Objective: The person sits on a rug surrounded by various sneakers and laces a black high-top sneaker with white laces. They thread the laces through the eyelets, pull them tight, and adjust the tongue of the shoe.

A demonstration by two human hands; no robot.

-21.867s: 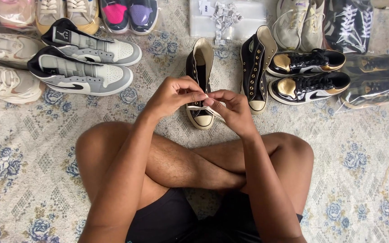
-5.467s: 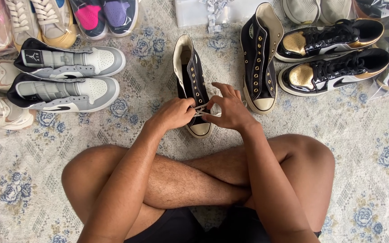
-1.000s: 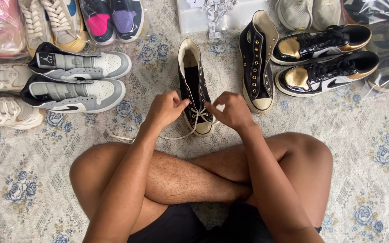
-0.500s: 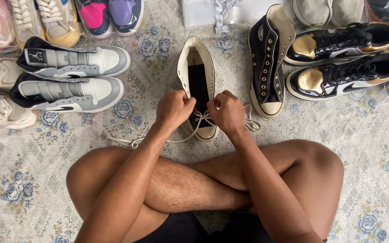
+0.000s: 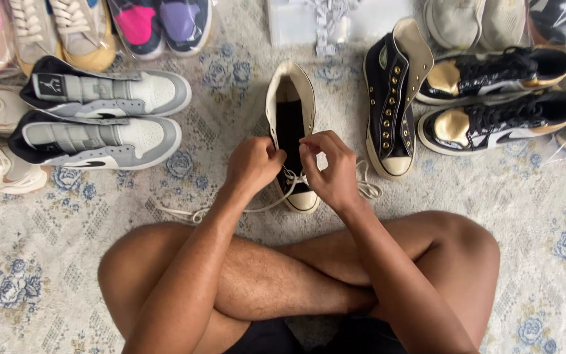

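Since a moment ago, both hands have come closer together over the shoe, and the lace has pulled in a little. The left hand (image 5: 253, 164) and the right hand (image 5: 332, 167) each pinch the cream lace (image 5: 230, 208) in a tight grip. The lace trails off to the left on the flowery rug (image 5: 47, 262). The black high-top shoe (image 5: 291, 124) stands on the rug, just in front of the crossed legs. Its twin shoe (image 5: 393, 98) lies just beside it on the right. Grey and white shoes (image 5: 99, 118) sit well apart on the left.
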